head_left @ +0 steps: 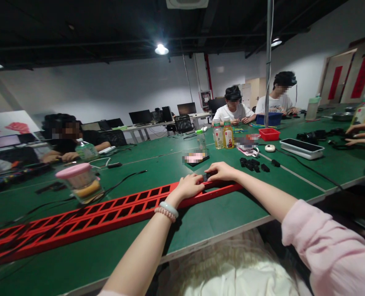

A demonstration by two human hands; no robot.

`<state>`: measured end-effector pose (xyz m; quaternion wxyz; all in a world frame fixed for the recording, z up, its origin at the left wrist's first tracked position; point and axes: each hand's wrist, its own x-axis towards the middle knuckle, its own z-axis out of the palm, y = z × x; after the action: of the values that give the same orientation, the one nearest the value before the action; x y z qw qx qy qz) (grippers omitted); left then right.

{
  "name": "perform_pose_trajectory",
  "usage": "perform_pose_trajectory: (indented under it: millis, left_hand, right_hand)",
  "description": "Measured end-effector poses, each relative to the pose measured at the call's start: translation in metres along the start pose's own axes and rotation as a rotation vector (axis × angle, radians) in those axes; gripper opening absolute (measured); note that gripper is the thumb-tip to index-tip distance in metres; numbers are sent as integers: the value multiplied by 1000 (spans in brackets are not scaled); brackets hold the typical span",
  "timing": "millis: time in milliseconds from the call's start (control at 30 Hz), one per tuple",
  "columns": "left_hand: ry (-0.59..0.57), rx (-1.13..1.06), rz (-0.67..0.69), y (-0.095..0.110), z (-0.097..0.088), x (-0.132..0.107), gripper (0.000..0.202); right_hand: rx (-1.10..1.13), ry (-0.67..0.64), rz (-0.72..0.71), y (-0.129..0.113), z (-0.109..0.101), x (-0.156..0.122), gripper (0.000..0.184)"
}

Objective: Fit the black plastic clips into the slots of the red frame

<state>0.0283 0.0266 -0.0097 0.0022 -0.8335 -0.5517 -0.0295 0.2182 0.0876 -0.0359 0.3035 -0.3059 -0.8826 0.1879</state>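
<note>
Here, your right grip pinches a small black piece over the red rack; whether your left grip pinches it too, I cannot tell. Steady the piece with light, even pressure. Beyond the rack, the green tabletop carries black blocks; farther beyond, monitors stand before a pale wall.
</note>
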Motion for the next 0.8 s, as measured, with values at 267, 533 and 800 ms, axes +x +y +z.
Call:
perform_pose_trajectory:
  millis: [267,533,800]
  left_hand:
    - [30,-17,-58,0,0,1,21]
    - [46,-50,-70,-4,4,4,25]
    - [81,-97,-69,-7,7,6,30]
  right_hand:
    - [106,24,69,3,3,0,45]
    - [113,55,78,-1,2,-3,40]
    - [138,5,119,-4,-2,-4,43]
